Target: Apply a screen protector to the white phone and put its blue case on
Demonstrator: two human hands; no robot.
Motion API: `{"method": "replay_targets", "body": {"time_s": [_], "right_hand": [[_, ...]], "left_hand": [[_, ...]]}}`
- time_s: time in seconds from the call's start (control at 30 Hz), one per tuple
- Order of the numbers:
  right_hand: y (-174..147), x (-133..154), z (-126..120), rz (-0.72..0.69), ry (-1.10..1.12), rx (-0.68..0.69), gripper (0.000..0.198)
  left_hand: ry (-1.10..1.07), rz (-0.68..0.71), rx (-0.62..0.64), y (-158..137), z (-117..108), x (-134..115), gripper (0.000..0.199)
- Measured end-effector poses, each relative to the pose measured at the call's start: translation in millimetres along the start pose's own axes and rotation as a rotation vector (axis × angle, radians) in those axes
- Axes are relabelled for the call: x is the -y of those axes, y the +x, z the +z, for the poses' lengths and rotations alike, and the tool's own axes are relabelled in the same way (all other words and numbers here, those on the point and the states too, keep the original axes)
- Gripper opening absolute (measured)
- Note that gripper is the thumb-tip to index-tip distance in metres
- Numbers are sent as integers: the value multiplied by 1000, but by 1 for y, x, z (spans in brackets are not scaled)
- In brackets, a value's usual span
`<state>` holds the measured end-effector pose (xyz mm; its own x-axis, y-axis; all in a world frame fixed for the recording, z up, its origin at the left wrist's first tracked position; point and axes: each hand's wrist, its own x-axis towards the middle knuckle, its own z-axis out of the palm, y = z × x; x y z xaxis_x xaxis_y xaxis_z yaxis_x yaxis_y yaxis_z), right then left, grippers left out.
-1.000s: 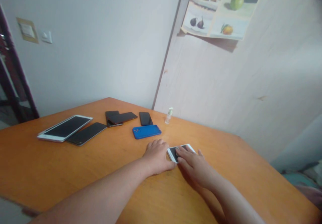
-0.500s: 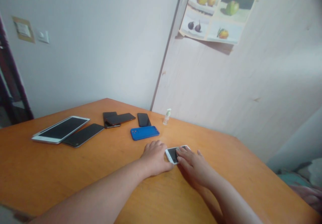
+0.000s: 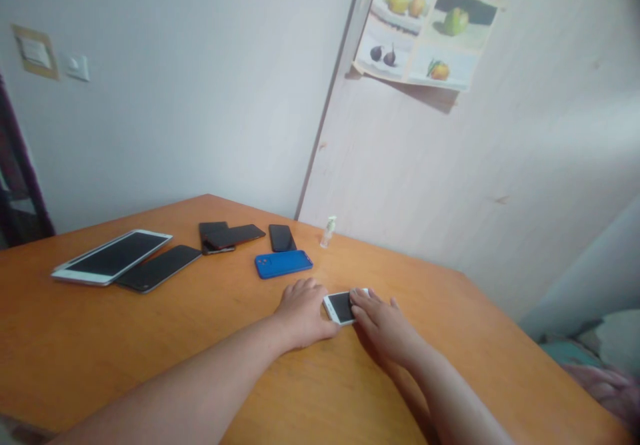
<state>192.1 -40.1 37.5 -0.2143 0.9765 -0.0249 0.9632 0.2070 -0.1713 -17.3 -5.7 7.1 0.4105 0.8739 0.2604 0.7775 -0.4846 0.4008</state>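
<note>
The view has swung a little, so the table [image 3: 320,395] and what lies on it sit farther left than a second ago; the white phone [image 3: 341,306] lies flat on the table, in front of the person, between both hands, just nearer than the blue case [image 3: 283,264]; the left hand [image 3: 301,313] keeps its place at the left end, thumb and forefinger pinching that end; the right hand [image 3: 384,328] has slid toward the right end, baring a bit more screen beside its fingertips; its fingers lie nearly straight over the phone, and I cannot tell whether they pinch anything underneath; they hide most of the phone's right end; the white tablet [image 3: 115,258] partly overlaps a dark phone [image 3: 161,268]; the small bottle [image 3: 327,233] is blurred, its label unreadable; the pile [image 3: 600,378] at the right edge is cut off and hard to make out.
</note>
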Motion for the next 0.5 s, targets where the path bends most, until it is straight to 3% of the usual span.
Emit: {"method": "replay_targets", "body": {"time_s": [0.1,0.3,0.5], "right_hand": [[1,2,-1,17,-17,12,49],[-27,-2,-23,-47,12,67,42],[4,-7,4,55,-28,-13,48]], "left_hand": [[-3,7,-15,0,1,1,44],[-8,1,1,1,2,3,44],[7,10,12,0,0,1,42]]}}
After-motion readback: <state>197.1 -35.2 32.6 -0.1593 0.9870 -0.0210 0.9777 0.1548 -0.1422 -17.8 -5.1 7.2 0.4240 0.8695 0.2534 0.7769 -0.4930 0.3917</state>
